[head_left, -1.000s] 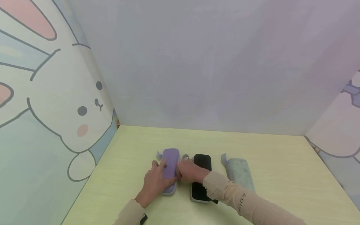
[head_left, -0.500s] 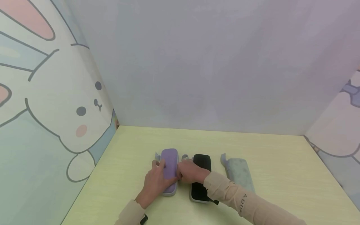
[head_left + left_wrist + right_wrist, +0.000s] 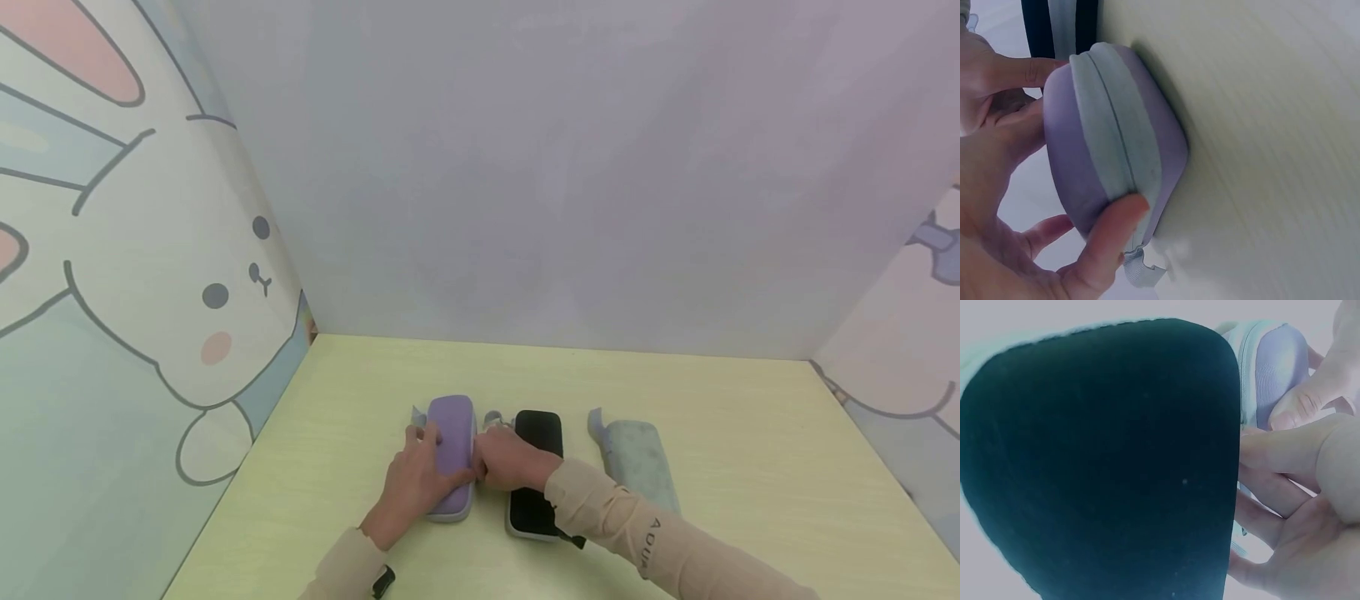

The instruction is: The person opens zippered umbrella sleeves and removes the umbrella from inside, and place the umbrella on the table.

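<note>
A purple zip case [image 3: 453, 446] with a pale grey zip band lies on the table in the head view. My left hand [image 3: 412, 479] grips it across its near half, thumb on the right side and fingers at the left. In the left wrist view the zip band [image 3: 1107, 119] faces the camera, and a digit presses on it beside a grey fabric tab [image 3: 1141, 269]. Fingers curled, my right hand [image 3: 506, 457] pinches at the case's right-hand zip; its fingertips and the zipper pull are hidden. The right wrist view shows those fingers [image 3: 1266, 487] partly behind a black case [image 3: 1104, 456].
Under my right wrist lies the black case [image 3: 534, 512], with a dark tab at its near right corner. A mottled grey-green case [image 3: 641, 462] with a fabric tab lies farther right, partly behind the sleeve [image 3: 637, 529]. A plain wall [image 3: 555, 208] rises behind the pale table [image 3: 765, 467].
Both hands keep nearly the same hold on the purple case. Everything in the head view has drifted a few pixels left.
</note>
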The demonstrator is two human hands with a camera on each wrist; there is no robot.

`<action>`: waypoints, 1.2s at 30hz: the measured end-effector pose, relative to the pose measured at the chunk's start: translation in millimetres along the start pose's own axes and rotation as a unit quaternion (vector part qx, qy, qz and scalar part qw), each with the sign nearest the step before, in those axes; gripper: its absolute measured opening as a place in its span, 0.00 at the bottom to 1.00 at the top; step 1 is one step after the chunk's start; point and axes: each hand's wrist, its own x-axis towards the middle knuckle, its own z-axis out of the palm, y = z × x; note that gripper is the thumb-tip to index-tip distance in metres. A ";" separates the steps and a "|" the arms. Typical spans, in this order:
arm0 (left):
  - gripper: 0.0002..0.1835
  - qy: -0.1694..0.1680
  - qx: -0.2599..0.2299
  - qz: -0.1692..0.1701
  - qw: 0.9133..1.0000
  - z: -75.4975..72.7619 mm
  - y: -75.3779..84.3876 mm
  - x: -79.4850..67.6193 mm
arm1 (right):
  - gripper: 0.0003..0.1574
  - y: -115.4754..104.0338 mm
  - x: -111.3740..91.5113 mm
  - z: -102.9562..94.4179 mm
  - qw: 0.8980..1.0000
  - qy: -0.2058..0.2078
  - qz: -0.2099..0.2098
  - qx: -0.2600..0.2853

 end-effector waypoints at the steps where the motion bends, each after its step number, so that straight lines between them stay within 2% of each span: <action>1: 0.38 0.000 0.000 0.001 1.000 -0.2 0.3 0.0 | 0.23 -0.4 -0.5 0.0 1.000 0.001 0.000 0.002; 11: 0.35 0.004 -0.009 -0.003 1.000 -2.1 -0.9 2.0 | 0.22 -9.3 -8.5 2.3 0.999 -0.009 -0.025 0.035; 20: 0.37 -0.006 -0.012 -0.024 1.000 -1.7 -1.9 1.5 | 0.22 -8.9 -11.4 9.2 0.999 -0.012 -0.007 0.039; 24: 0.36 0.012 0.007 -0.012 1.000 -2.0 -2.4 -0.5 | 0.22 -10.2 -11.6 9.1 0.999 -0.012 -0.008 0.038; 26: 0.34 0.019 0.019 0.010 1.000 -4.5 -2.8 -1.7 | 0.21 -10.8 -11.8 8.4 0.999 -0.013 -0.007 0.036; 28: 0.28 0.011 0.026 0.042 0.999 -10.4 -3.1 -1.9 | 0.21 -10.8 -12.1 8.0 0.999 -0.011 -0.008 0.031; 31: 0.20 -0.031 0.038 0.107 0.993 -23.1 -5.3 2.0 | 0.21 -9.9 -12.6 7.8 1.000 -0.005 -0.011 0.024; 33: 0.23 -0.071 0.046 0.162 0.983 -31.0 -8.5 6.9 | 0.21 -9.2 -12.7 8.2 1.000 0.001 -0.014 0.019; 36: 0.35 -0.131 0.077 0.249 0.956 -38.3 -15.5 13.5 | 0.21 -9.6 -12.6 8.5 1.000 0.004 -0.016 0.016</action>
